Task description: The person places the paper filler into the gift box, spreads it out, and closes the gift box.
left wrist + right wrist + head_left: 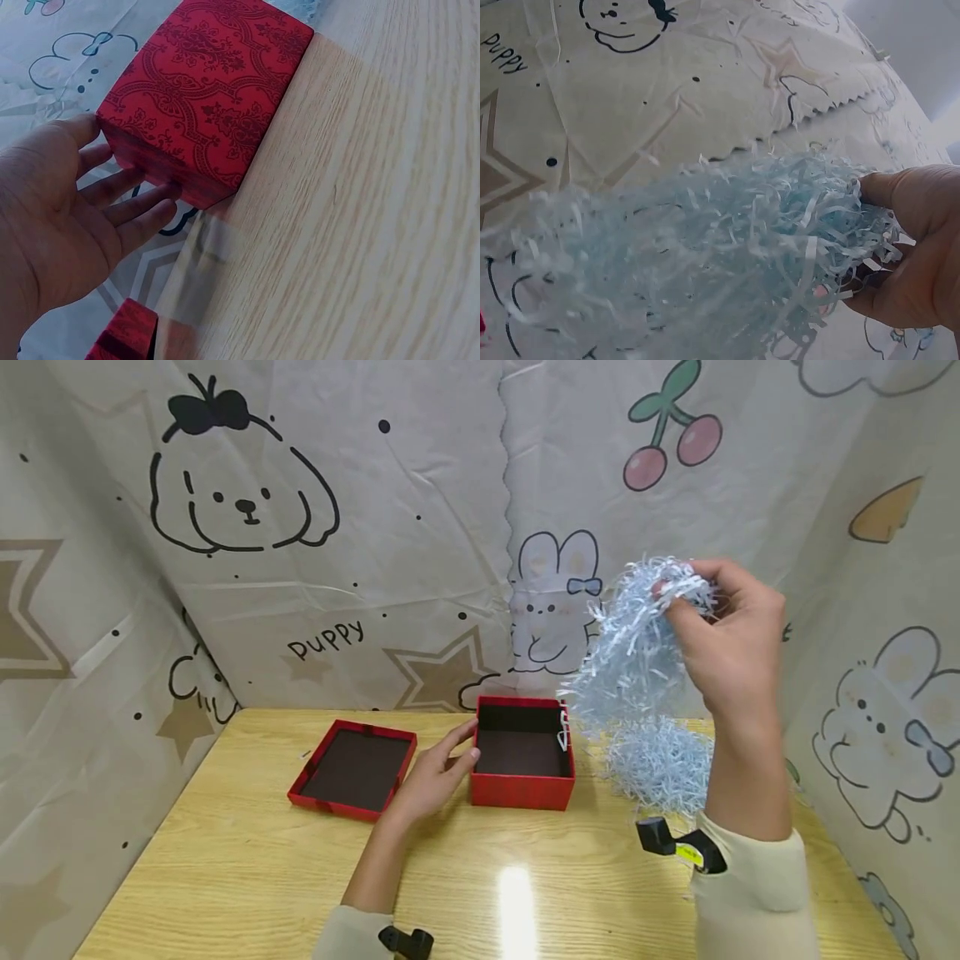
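My right hand [731, 639] pinches a tuft of pale blue shredded paper [637, 643] above the table, and loose strands trail down to the left. In the right wrist view the shredded paper [727, 240] spreads out from my fingers and thumb. A red box [522, 792] with a dark inside stands at the back of the table, with one strand hanging over its right wall. My left hand [435, 777] rests its fingertips on the box's left side. In the left wrist view the fingers lie nearly straight along the patterned red box [202, 90].
A red lid [352, 768] lies inside-up to the left of the box. More shredded paper [660, 768] is heaped on the wooden table [585, 893] at the right, partly behind my right forearm. A printed cloth [420, 527] hangs behind and at both sides.
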### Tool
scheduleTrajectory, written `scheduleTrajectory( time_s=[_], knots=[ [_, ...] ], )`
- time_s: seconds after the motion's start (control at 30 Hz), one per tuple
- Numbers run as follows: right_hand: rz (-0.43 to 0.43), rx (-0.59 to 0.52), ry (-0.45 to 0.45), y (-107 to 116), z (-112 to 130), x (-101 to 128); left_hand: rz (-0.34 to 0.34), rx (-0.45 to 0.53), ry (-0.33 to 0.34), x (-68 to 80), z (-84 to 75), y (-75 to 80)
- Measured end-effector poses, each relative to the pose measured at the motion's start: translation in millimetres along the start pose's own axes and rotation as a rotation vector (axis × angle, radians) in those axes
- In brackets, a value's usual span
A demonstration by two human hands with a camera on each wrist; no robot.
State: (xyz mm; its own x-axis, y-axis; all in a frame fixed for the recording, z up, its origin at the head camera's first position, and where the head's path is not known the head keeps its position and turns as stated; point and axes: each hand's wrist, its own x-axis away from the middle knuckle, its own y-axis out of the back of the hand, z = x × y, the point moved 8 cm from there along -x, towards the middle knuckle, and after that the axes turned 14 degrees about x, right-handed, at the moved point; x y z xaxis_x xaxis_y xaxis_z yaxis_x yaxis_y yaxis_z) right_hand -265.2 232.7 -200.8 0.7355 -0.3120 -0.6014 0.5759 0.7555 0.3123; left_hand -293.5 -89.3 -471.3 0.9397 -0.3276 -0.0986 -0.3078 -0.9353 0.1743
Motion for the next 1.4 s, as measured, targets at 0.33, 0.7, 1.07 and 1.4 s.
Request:
scheduleTrajectory(
  time_s=[0.33,0.7,1.07,1.4],
  knots=[
    [0.094,-0.171,0.086,-48.6,40.1,-7.8,-0.007,-0.001,-0.028,-8.9,-5.1,-0.1],
    [0.269,-0.151,-0.032,-106.3,-1.7,31.1,-0.027,0.001,-0.047,-1.9,0.0,4.2],
    [0.267,0.019,-0.044,-129.8,-54.5,57.0,0.014,-0.007,-0.042,-0.9,-0.6,0.9],
    [0.390,0.102,-0.097,-161.7,-87.7,94.8,0.020,0.008,-0.040,0.6,0.1,-0.3]
  ],
)
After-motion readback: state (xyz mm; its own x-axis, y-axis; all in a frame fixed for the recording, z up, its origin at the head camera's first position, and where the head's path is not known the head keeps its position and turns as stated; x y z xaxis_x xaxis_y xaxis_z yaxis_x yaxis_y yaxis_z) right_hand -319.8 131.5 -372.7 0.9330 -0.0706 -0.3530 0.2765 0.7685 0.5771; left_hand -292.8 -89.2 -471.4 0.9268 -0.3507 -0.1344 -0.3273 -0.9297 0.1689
